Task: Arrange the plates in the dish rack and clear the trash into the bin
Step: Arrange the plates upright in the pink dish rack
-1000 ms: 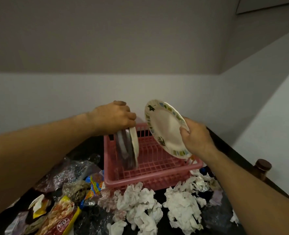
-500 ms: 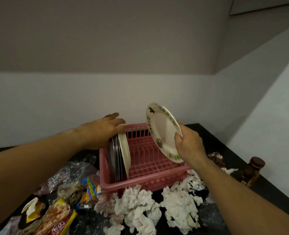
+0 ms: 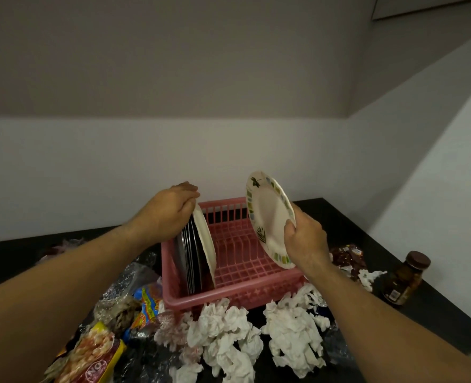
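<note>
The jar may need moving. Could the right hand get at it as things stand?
Probably not yet: the right hand grips the patterned plate above the rack. The jar stands apart on the counter to its right, nothing blocking it.

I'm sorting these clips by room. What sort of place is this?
Probably a home kitchen: a pink dish rack with plates standing in it, a dark counter, and a jar and food wrappers lying about.

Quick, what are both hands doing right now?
Left hand: holds the stacked plates upright in the pink rack.
Right hand: holds the patterned plate.
</note>
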### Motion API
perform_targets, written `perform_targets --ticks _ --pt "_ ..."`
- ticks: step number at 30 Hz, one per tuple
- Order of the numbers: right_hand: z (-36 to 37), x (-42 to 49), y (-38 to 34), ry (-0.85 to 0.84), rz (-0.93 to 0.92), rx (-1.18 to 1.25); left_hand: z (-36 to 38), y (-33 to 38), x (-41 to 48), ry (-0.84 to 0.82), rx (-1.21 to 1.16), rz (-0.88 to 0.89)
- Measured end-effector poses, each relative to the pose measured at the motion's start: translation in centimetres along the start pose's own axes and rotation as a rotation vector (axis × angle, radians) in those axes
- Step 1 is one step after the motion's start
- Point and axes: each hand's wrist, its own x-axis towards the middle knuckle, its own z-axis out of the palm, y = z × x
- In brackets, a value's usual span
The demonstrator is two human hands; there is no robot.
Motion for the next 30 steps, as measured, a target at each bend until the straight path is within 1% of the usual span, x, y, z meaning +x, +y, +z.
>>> perform_targets --ticks 3,8,10,17,24,28,30 --pt "0.1 0.0 0.4 0.022 0.011 0.027 1.0 0.1 -0.2 0.05 -0.004 -0.005" --pt "-1.3 1.4 0.9 0.144 0.017 0.079 1.4 0.0 -0.3 0.068 0.016 0.006" --pt "-1.5 1.9 1.1 0.159 0.019 0.075 1.5 0.0 -0.4 0.067 0.028 -0.002" --pt "-0.1 0.6 1.6 0.057 0.037 0.053 1.4 0.1 -0.3 0.048 0.03 -0.076" --pt "0.3 0.4 2.2 0.027 0.103 0.096 1.8 0.0 -0.5 0.048 0.087 -0.092" --pt "-0.1 0.9 3.0 0.043 0.184 0.115 1.8 0.0 -0.5 0.045 0.081 -0.104" --pt "-0.3 1.3 3.4 0.018 0.204 0.098 1.7 0.0 -0.5 0.038 0.081 -0.098"
